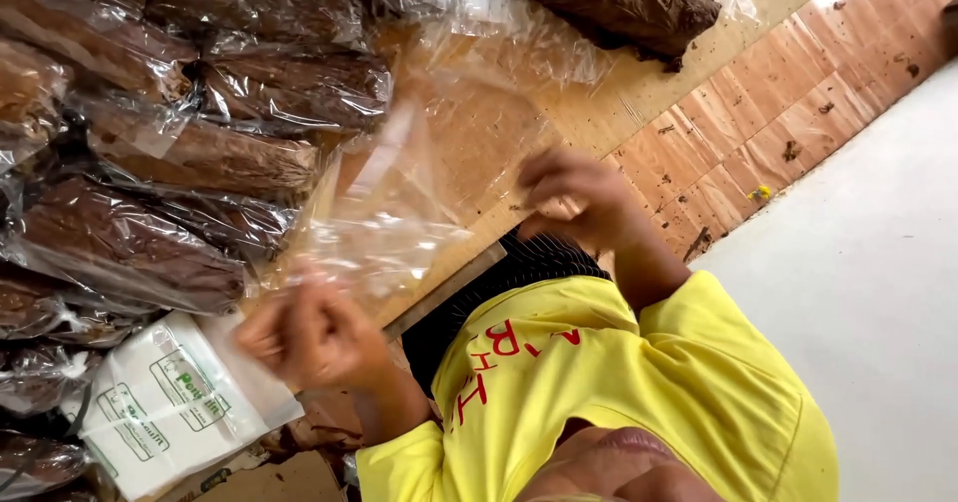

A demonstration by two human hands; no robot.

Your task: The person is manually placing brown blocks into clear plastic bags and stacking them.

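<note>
Both hands are gripping a clear plastic bag point(394, 213), one at each end. Going by which sleeve each arm comes from, the hand low in the picture seems to be the left hand point(314, 334), though the tilted view makes that hard to be sure of. It is pinching the bag's lower corner between curled fingers. The right hand point(579, 201) is clenching the bag's far edge, with its fingers bunched together and blurred.

The bag is hanging stretched between the two hands, just above a wooden table point(639, 88). It is looking empty and crumpled, and the wood is showing through it.

Beside the left hand, a stack of white printed bags point(165, 402) is lying flat at the table's edge, almost touching the knuckles. Beyond the clear bag, bundles of dark brown leaves wrapped in plastic point(180, 153) are lying side by side in rows, filling that side of the table. One more brown bundle point(614, 3) is lying apart from the rows, near the table's far edge, partly out of its wrapping.

The person's yellow shirt point(639, 392) is filling the lower middle of the picture. Past the table, a floor of reddish tiles point(798, 103) is running alongside a pale grey surface point(868, 292).
</note>
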